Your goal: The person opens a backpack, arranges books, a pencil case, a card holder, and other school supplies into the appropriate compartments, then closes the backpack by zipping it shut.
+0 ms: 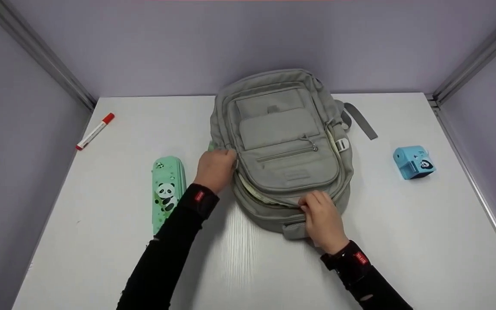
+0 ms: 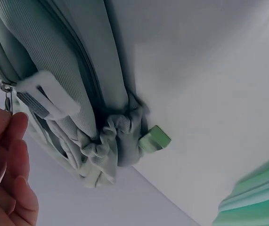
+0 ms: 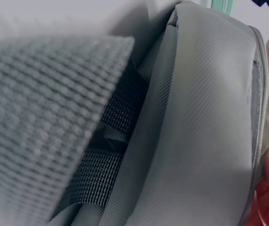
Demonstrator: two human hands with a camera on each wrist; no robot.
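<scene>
Grey fabric makes up the backpack (image 1: 279, 129), which lies on the white table (image 1: 239, 267) with its front pocket (image 1: 280, 129) facing up. A zipped compartment gapes along the backpack's near edge and sides, baring a strip of pale yellowish lining (image 1: 256, 192). At the left side of the backpack, the left hand (image 1: 215, 170) pinches a small metal zip pull (image 2: 8, 102) between thumb and forefinger; in the left wrist view its other fingers are curled in. A white tag (image 2: 49, 96) hangs just beside that zip pull, and a green tab (image 2: 156, 137) sticks out from the backpack's side. At the backpack's near end, the right hand (image 1: 325, 224) pinches the edge of the opening between thumb and fingers; how its remaining fingers lie I cannot fully tell. Just beside the right hand, a grey webbing loop (image 1: 295, 231) juts from the backpack's near end. Another white tag (image 1: 342, 144) shows on the backpack's right side, and a loose grey strap (image 1: 361, 122) trails from its far right. Left of the backpack lies a green pencil case (image 1: 167, 189) with a panda on it, partly covered by the left sleeve (image 1: 162, 258); farther left of the backpack is a red-capped marker (image 1: 95, 131). Well apart to the backpack's right stands a light blue, box-like object (image 1: 413, 161) with a panda picture.
</scene>
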